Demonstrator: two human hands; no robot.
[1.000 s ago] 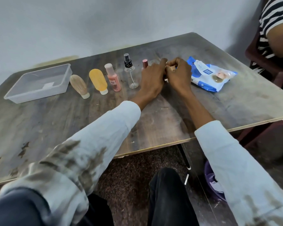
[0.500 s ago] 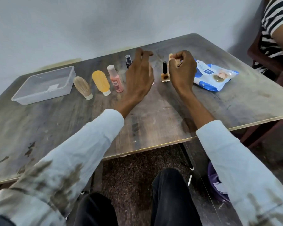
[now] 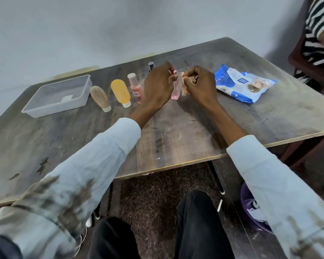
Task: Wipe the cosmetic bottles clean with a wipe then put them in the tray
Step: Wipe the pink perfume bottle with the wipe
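Note:
My left hand (image 3: 157, 86) grips a slim pink bottle (image 3: 175, 91) near its cap and holds it upright, just above the table (image 3: 176, 131). My right hand (image 3: 200, 86) pinches a crumpled, stained wipe (image 3: 184, 87) right beside that bottle. To the left stand or lie a pink bottle with a white cap (image 3: 136, 88), a yellow tube (image 3: 121, 93) and a beige tube (image 3: 100, 99). A black spray cap (image 3: 151, 66) shows behind my left hand. The clear plastic tray (image 3: 36, 111) sits at the far left with no bottle in it.
A blue and white wipes packet (image 3: 243, 83) lies to the right of my hands. A person in a striped shirt (image 3: 320, 28) sits at the table's far right corner. A purple bin (image 3: 251, 210) stands on the floor under the table's near edge.
My left hand left the small nail polish bottle, reached left, then took hold of the slim pink bottle and brought it to the wipe. My right hand kept the wipe.

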